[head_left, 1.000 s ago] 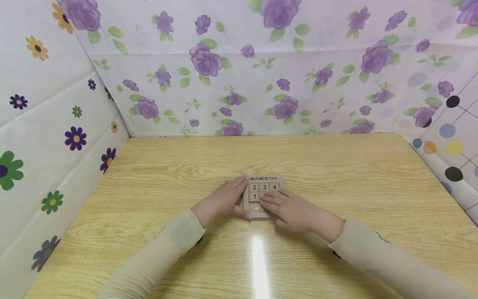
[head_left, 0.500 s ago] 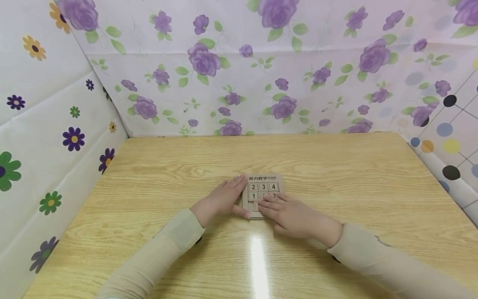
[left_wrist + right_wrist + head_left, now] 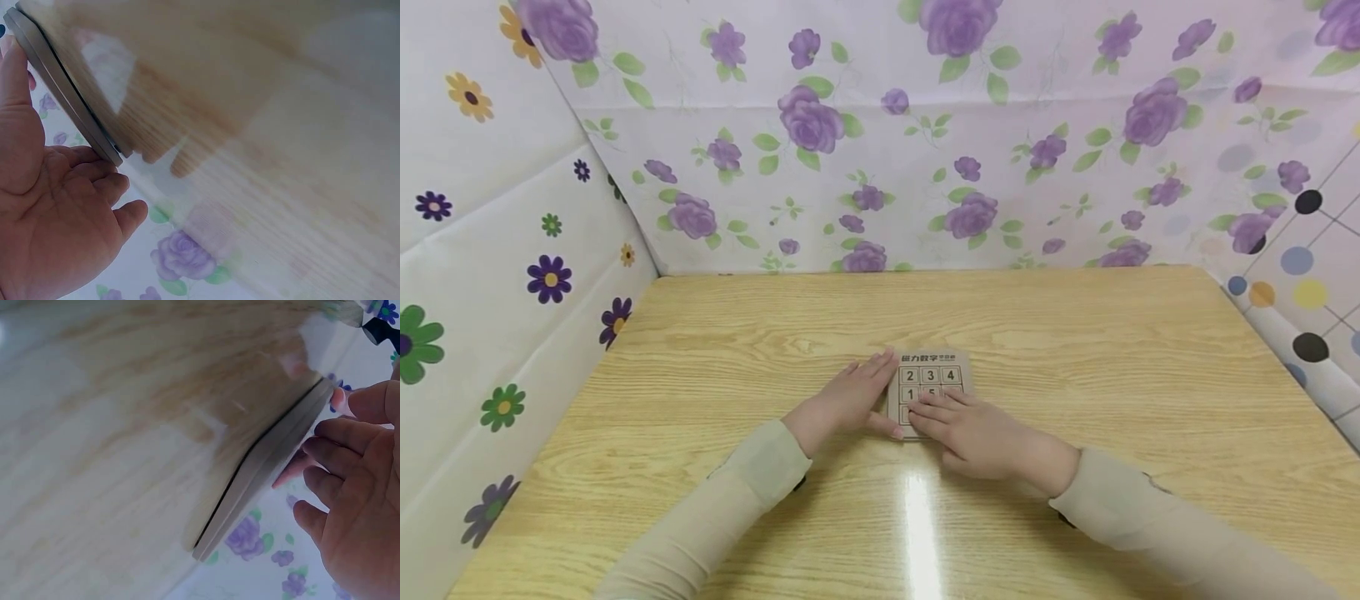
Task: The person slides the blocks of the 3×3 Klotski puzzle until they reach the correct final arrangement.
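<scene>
A small flat number slide puzzle (image 3: 934, 357) lies on the wooden table, with printed characters along its top strip. The tiles 2, 3 and 4 show in its top row, with 1 and 5 below. Along the puzzle's left edge rests my left hand (image 3: 848, 398), fingers straight at the upper side and thumb at the lower left corner. My right hand (image 3: 981, 433) lies over the lower right part, its fingertips touching the bottom tiles. Those fingers hide several tiles. Both wrist views show the board's side edge (image 3: 65, 90) beside the fingers.
The wooden table (image 3: 760, 333) extends on all sides of the puzzle. A purple-flowered cloth (image 3: 880, 167) hangs behind it. Other patterned cloths, a floral one (image 3: 490, 317) and a dotted one (image 3: 1330, 250), line the left and right sides.
My right hand has slid slightly left over the puzzle. A tile has moved left with its fingertips into the gap at the bottom left corner. The left hand has stayed put.
</scene>
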Tool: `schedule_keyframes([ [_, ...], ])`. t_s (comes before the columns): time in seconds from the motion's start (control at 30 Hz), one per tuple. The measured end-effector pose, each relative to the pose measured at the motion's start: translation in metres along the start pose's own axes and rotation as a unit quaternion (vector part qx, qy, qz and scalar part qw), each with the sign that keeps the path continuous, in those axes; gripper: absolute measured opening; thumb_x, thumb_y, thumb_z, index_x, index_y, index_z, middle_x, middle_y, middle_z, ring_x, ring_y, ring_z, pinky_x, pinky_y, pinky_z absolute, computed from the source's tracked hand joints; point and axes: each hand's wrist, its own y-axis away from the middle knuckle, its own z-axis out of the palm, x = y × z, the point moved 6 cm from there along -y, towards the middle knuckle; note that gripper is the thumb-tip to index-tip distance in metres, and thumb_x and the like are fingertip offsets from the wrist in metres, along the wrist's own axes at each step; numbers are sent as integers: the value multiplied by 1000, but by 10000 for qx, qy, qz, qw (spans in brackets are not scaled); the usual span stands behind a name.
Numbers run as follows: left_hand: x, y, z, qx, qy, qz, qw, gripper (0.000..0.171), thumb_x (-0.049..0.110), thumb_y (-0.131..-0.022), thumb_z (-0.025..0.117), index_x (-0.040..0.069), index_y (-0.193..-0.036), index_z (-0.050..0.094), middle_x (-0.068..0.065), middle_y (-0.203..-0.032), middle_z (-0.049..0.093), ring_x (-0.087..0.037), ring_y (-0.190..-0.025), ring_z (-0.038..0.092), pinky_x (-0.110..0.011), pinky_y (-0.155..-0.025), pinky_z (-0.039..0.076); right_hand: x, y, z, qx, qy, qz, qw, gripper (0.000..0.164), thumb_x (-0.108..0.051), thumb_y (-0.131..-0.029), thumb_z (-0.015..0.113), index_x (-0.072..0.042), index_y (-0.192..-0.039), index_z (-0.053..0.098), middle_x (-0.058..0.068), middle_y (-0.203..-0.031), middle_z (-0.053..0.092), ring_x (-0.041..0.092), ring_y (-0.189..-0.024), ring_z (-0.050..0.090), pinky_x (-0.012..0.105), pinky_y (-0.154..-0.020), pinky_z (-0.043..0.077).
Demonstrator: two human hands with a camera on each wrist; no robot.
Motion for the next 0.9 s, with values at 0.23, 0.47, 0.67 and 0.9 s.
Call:
schedule_keyframes([
  [0.23, -1, -1, 2, -26, -52, -17, 10000, 112, 59, -73, 70, 3, -152, 13, -11, -159, 9, -27, -147, 11, -46, -120, 13, 11, 18, -1, 132, -22, 147, 9998, 54, -20, -90, 52, -2, -141, 45, 11, -148, 42, 30, -139, 34, 49, -115, 26],
  [0.47, -3, -2, 2, -29, -4, -60, 10000, 113, 58, -73, 70, 4, -152, 12, -10, -160, 8, -25, -147, 10, -45, -120, 12, 19, 35, 0, 154, 63, 250, 9995, 53, -19, -89, 53, 0, -138, 47, 13, -145, 45, 32, -137, 38, 52, -113, 29],
  [0.67, -2, -1, 2, -28, -3, -50, 10000, 112, 58, -73, 70, 4, -152, 12, -11, -159, 8, -26, -147, 11, -46, -120, 12, 19, 39, 0, 104, -8, 309, 9995, 52, -18, -90, 53, 1, -138, 48, 14, -146, 44, 32, -137, 37, 52, -113, 28],
  [0.9, -2, -1, 1, 25, -51, -47, 10000, 112, 58, -73, 70, 3, -152, 15, -11, -159, 11, -26, -147, 12, -47, -120, 14, 15, 30, 2, -3, -19, 281, 9996, 53, -20, -90, 52, -2, -139, 46, 12, -147, 43, 30, -139, 35, 49, -116, 26],
])
